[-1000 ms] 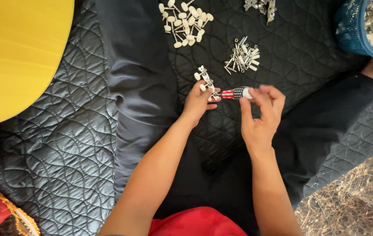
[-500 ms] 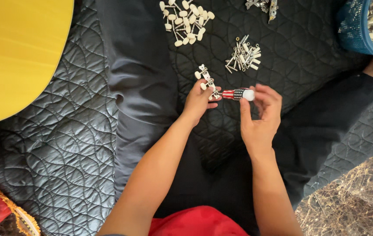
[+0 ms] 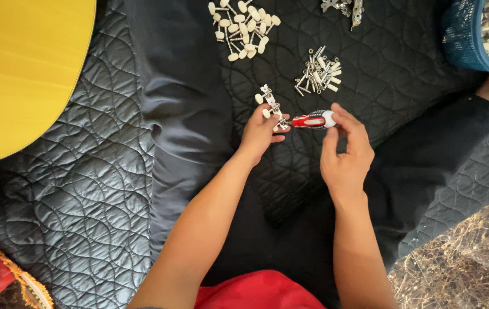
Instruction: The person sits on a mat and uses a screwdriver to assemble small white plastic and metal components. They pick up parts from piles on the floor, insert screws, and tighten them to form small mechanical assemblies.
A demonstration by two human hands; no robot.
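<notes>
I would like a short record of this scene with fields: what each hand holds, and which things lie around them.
left hand: holds a metal strip with white knobs
right hand: holds a red and white screwdriver, its tip at the strip
surface: dark quilted cloth
nearby: pile of white knobs; pile of metal pegs; blue basket; yellow object

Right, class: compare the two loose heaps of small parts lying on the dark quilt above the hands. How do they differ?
The left heap is larger and more spread out, mostly cream-white knobs on thin pins. The right heap is smaller and tightly bunched, mostly silvery metal pegs with just a few white tips. The left heap lies farther from the hands. Both rest loose on the quilted cloth, untouched.
</notes>
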